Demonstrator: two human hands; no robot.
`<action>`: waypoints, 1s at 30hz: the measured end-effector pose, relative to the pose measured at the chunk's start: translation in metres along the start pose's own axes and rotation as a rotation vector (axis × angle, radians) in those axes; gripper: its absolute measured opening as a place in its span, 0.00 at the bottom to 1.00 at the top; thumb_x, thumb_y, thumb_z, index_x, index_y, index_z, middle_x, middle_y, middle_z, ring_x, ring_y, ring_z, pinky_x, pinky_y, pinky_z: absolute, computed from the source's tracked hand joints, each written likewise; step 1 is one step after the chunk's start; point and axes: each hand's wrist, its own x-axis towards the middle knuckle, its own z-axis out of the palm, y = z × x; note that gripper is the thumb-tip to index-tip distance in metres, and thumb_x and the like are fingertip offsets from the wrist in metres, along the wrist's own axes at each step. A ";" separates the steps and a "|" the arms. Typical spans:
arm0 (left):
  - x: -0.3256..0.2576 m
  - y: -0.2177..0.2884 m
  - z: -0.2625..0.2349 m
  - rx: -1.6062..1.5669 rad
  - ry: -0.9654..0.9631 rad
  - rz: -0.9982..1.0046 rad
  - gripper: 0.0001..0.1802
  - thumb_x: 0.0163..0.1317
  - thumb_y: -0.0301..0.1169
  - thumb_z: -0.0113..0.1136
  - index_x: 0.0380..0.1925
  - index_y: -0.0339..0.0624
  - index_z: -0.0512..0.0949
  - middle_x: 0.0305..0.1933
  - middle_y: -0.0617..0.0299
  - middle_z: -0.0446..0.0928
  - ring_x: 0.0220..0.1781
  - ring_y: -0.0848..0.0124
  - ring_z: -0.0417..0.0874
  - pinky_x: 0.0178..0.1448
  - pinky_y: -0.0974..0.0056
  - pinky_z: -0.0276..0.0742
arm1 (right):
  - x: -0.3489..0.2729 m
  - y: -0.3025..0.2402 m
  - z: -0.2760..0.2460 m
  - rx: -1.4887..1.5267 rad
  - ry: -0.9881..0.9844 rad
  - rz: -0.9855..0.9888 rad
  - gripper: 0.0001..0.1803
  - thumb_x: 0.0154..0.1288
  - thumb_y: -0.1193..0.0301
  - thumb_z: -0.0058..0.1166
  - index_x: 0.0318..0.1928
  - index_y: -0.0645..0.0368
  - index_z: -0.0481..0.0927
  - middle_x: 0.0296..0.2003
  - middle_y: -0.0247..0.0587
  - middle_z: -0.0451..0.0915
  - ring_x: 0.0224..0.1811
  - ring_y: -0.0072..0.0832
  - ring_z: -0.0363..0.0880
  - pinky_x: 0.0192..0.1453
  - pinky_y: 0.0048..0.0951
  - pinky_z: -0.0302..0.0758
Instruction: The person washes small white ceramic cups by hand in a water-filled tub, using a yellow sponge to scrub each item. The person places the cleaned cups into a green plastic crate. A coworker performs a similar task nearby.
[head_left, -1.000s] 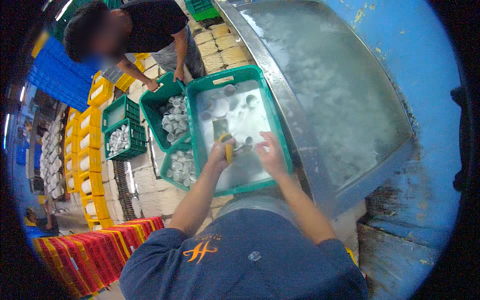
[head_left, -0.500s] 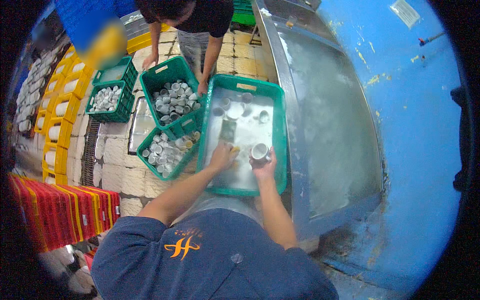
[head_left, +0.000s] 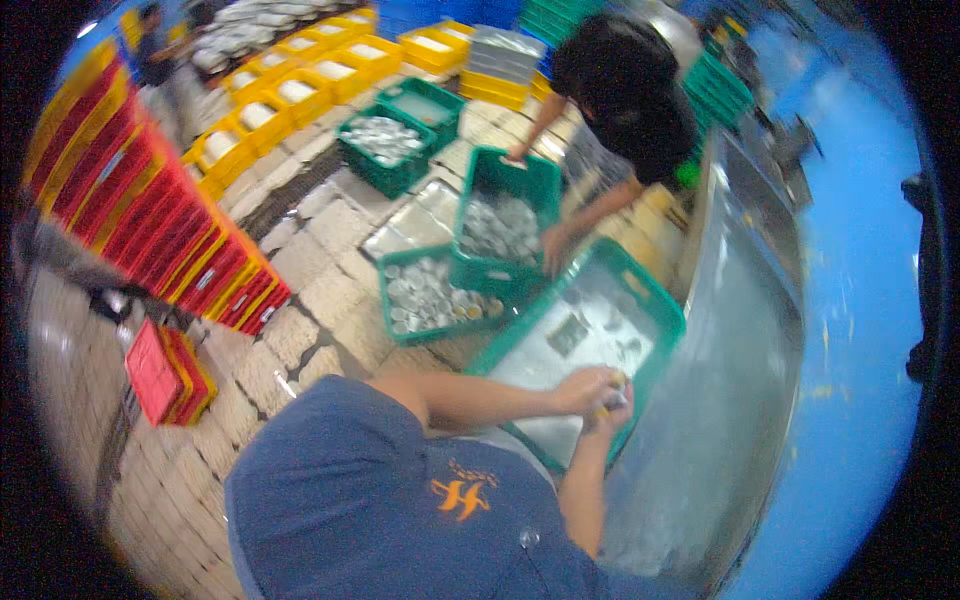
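Over the near end of a green tub (head_left: 662,300) of foamy water, my two hands meet. My right hand (head_left: 622,412) is closed around a small white cup (head_left: 617,396), mostly covered by fingers. My left hand (head_left: 585,390) is closed against the cup, with bits of a yellow sponge (head_left: 602,412) showing between the hands. Motion blur hides how far the sponge reaches into the cup. In the tub's water lie several cups (head_left: 628,350) and a dark rectangular piece (head_left: 568,336).
A co-worker (head_left: 625,95) leans over a green crate of cups (head_left: 500,225), both hands at it. Another crate of cups (head_left: 430,295) sits left of it. A metal basin (head_left: 725,370) runs along the right. Red stacked crates (head_left: 170,220) stand left, yellow crates (head_left: 265,120) behind.
My left hand has come from the tub's water to the cup in my right hand. The view has swung left. The co-worker's crate sits at a different angle.
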 end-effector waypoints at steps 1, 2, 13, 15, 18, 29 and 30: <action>0.000 -0.001 0.003 0.092 0.069 0.018 0.18 0.65 0.43 0.57 0.47 0.43 0.75 0.43 0.47 0.77 0.43 0.46 0.82 0.48 0.48 0.77 | -0.001 0.001 -0.001 -0.047 -0.092 -0.017 0.17 0.71 0.58 0.49 0.48 0.58 0.79 0.38 0.45 0.84 0.43 0.40 0.83 0.52 0.42 0.80; 0.003 0.002 0.010 0.090 0.068 -0.008 0.16 0.66 0.42 0.56 0.46 0.44 0.74 0.46 0.48 0.75 0.42 0.47 0.83 0.45 0.48 0.79 | 0.001 0.003 -0.001 -0.109 -0.248 -0.019 0.18 0.72 0.56 0.48 0.48 0.57 0.79 0.37 0.43 0.84 0.41 0.39 0.83 0.51 0.39 0.80; -0.004 0.019 0.051 0.173 0.121 -0.305 0.17 0.62 0.39 0.58 0.46 0.40 0.78 0.54 0.49 0.76 0.51 0.50 0.81 0.50 0.48 0.80 | 0.016 -0.016 -0.003 -0.405 -0.074 0.164 0.20 0.74 0.54 0.44 0.44 0.58 0.78 0.34 0.39 0.79 0.39 0.36 0.80 0.47 0.40 0.79; -0.007 0.012 0.048 0.348 -0.263 -0.344 0.16 0.64 0.38 0.57 0.46 0.40 0.77 0.54 0.48 0.75 0.52 0.49 0.80 0.52 0.47 0.79 | 0.028 -0.017 0.006 -0.429 -0.026 0.220 0.20 0.75 0.54 0.43 0.43 0.58 0.77 0.34 0.38 0.78 0.38 0.36 0.80 0.46 0.40 0.78; -0.017 0.004 0.036 0.076 0.067 -0.228 0.14 0.63 0.35 0.57 0.45 0.40 0.75 0.50 0.49 0.74 0.50 0.49 0.80 0.50 0.47 0.78 | 0.035 -0.016 0.022 -0.349 0.035 0.170 0.21 0.73 0.51 0.46 0.40 0.57 0.76 0.33 0.38 0.76 0.35 0.36 0.78 0.44 0.41 0.79; -0.016 0.019 -0.021 -0.523 -0.060 -0.167 0.15 0.65 0.41 0.61 0.38 0.39 0.74 0.37 0.63 0.75 0.41 0.72 0.77 0.47 0.60 0.76 | -0.068 -0.037 0.054 -0.415 -0.116 0.263 0.27 0.75 0.52 0.47 0.62 0.58 0.74 0.49 0.40 0.79 0.45 0.30 0.81 0.44 0.35 0.81; -0.011 0.012 -0.014 -0.653 -0.021 -0.191 0.17 0.68 0.43 0.60 0.38 0.38 0.75 0.36 0.66 0.75 0.41 0.74 0.76 0.47 0.61 0.76 | -0.075 -0.035 0.049 -0.257 -0.149 0.284 0.24 0.76 0.55 0.47 0.62 0.58 0.74 0.49 0.39 0.79 0.46 0.28 0.81 0.45 0.35 0.81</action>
